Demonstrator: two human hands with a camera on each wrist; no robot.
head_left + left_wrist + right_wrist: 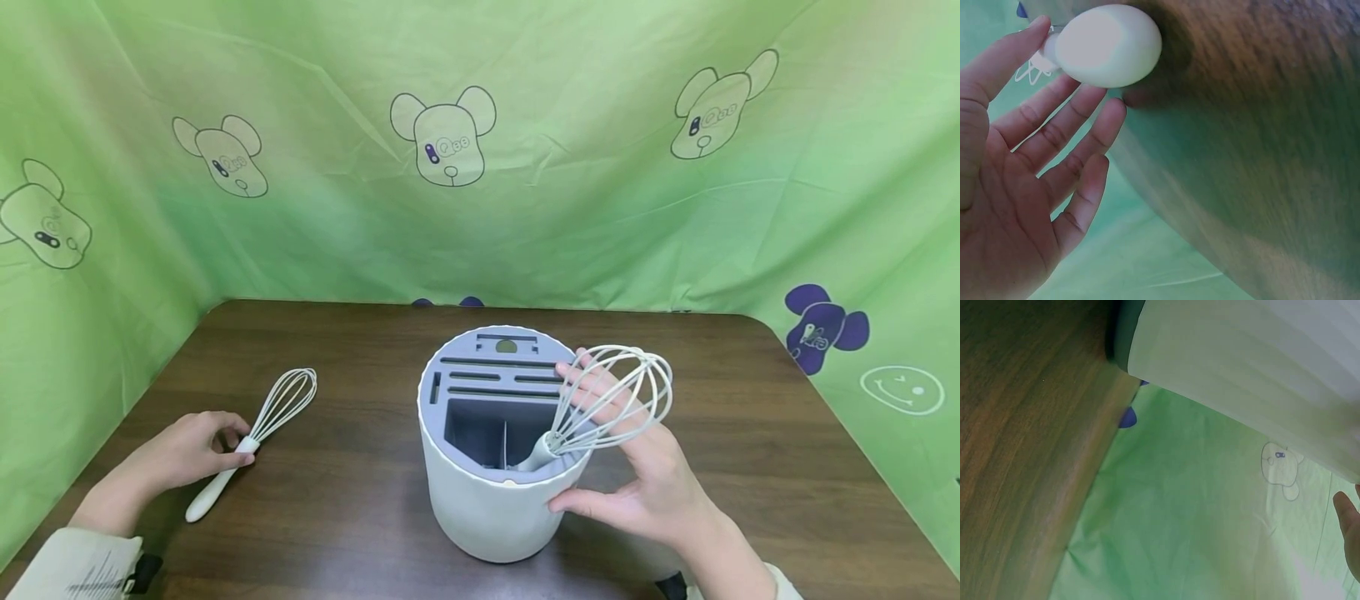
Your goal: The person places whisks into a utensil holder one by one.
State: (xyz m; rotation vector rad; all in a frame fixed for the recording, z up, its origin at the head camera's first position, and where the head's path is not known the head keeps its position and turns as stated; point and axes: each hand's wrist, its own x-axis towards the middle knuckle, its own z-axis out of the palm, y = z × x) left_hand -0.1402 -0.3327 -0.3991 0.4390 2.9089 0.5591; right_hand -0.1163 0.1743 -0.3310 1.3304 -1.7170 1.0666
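Observation:
On the left, the thumb and fingers of my left hand [187,452] pinch a small white whisk [212,495] at the top of its handle. Its wire loops point away to the upper right, and the rounded handle end [1110,47] fills the top of the left wrist view. A white round utensil holder [491,510] with a grey slotted insert [465,379] stands at the middle. Inside its large front compartment leans a larger white whisk [546,450], wires up and tilted right. My right hand [656,475] is spread at the holder's right side, thumb by the wall and straight fingers behind the wires.
The brown wooden table [352,500] carries all these things. Green cloth [570,225] printed with cartoon heads hangs behind it and along both sides. A thin divider [505,442] splits the holder's large compartment, and narrow slots lie behind it.

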